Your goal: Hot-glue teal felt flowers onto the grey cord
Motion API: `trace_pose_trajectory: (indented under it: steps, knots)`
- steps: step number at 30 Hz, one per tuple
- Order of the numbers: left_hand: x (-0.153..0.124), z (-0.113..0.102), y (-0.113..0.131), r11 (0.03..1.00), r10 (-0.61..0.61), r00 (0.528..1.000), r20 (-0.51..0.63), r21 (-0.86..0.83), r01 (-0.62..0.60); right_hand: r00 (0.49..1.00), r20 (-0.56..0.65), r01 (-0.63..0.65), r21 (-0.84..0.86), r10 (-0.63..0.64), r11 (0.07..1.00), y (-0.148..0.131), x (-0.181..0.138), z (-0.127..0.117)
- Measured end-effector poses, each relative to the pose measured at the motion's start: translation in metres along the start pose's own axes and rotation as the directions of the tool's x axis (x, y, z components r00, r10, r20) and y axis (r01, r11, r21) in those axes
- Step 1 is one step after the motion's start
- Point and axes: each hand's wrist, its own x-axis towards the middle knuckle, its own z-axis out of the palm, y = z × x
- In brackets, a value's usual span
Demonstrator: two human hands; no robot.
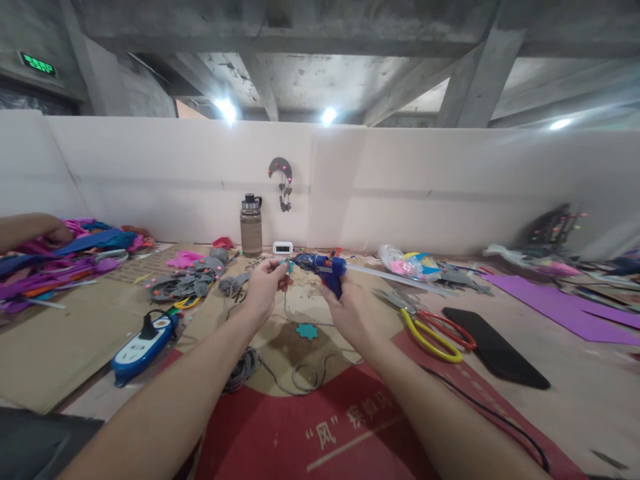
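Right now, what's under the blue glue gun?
Below the glue gun, held up by the right hand, lies brown cardboard with a teal cut-out shape and a loose grey cord. The hand covers the gun's grip and the cardboard straight beneath it.

a craft workshop: concrete beams (300,40) overhead, a glue gun (329,270), scissors (431,328) and felt scraps (50,265) over a cardboard-covered table (65,340).

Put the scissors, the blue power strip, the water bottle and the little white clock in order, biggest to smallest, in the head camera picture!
1. scissors
2. power strip, nearly as big as the scissors
3. water bottle; it stands farther from the camera, so it may only look smaller
4. white clock
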Motion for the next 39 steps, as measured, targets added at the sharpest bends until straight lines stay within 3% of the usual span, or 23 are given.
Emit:
trace_pose_trajectory:
  steps: [18,27,34,39]
  knots:
    - [0.0,0.0,0.001,1.0,-0.007,1.0,0.008,-0.011,0.007,0.999,-0.025,0.026,-0.016,-0.027,1.0,0.007,0.0,0.003]
    - [-0.001,0.0,-0.001,1.0,-0.002,0.999,0.037,0.016,0.002,1.0,-0.002,-0.021,0.021,0.021,1.0,0.004,-0.001,0.002]
    - [0.0,-0.002,-0.002,0.988,-0.021,1.0,0.012,0.156,0.019,0.996,-0.026,-0.074,0.167,0.08,0.983,0.014,0.005,0.005]
    - [0.001,-0.003,-0.002,0.876,0.178,0.984,0.013,0.454,-0.164,0.967,0.023,-0.255,0.072,0.254,0.964,0.039,0.014,0.007]
